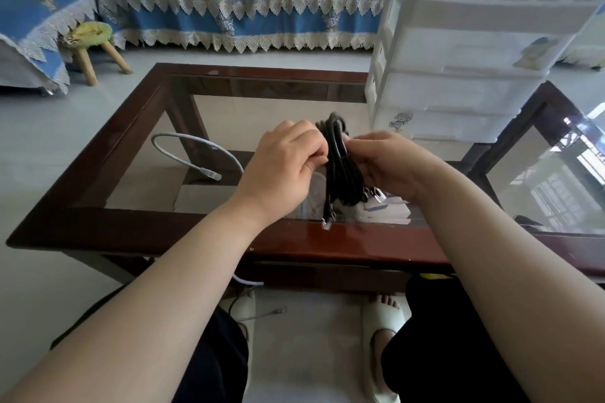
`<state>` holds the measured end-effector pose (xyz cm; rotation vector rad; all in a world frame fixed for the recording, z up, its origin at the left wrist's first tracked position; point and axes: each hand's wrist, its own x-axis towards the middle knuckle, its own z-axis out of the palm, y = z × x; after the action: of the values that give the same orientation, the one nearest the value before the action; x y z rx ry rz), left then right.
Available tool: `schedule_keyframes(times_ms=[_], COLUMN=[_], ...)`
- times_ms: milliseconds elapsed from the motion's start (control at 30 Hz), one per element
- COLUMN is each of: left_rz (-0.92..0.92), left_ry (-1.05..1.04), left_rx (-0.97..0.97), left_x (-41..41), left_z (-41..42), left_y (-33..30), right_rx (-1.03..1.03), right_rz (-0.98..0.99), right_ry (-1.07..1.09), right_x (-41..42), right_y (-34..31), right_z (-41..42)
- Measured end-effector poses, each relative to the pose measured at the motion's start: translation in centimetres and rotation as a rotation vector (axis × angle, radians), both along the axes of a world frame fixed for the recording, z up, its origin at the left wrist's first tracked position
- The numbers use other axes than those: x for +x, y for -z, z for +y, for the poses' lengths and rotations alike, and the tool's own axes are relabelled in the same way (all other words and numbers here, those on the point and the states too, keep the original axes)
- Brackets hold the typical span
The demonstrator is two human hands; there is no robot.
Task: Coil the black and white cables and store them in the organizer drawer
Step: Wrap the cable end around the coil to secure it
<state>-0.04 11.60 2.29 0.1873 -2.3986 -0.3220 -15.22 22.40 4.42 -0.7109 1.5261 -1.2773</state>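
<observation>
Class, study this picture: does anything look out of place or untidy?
Yes. The white cable sprawls uncoiled on the glass table, and another cable end lies on the floor by the person's feet.

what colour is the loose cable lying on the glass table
Pale grey-white cable, clearest in the head view, lying left of both hands.

glass table (137, 193) left: open (white cable (196, 149) only) | right: organizer (458, 88) blocks
</observation>
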Motion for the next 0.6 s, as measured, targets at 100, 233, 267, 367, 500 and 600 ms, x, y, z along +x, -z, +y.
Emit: schedule_keyframes(times_ms=[100,233,267,367,500,600], left_rz=[-0.007,0.013,0.015,0.012,-0.001,0.009], left_ry=[0.034,0.062,0.058,0.033,0.076,0.190], left_rx=[-0.110,-0.207,-0.217,-0.205,-0.247,-0.411], left_x=[0.0,-0.1,-0.1,0.0,-0.1,-0.3], left_z=[1.0,1.8,1.7,1.4,1.7,2.6], left_y=[0.3,0.9,0.9,0.9,1.3,1.6], right_rx=[0.176,0.259,0.246,0.171,0.228,0.404], right_rz=[-0.037,0.078,0.080,0.042,0.075,0.174], right_ry=[-0.067,-0.098,-0.109,-0.193,-0.321,-0.480], right_x=[-0.4,-0.3,-0.3,-0.7,-1.4,-1.2], right_y=[-0.2,0.3,0.2,0.1,0.4,0.0], right_z=[0.4,0.4,0.5,1.0,1.2,1.5])
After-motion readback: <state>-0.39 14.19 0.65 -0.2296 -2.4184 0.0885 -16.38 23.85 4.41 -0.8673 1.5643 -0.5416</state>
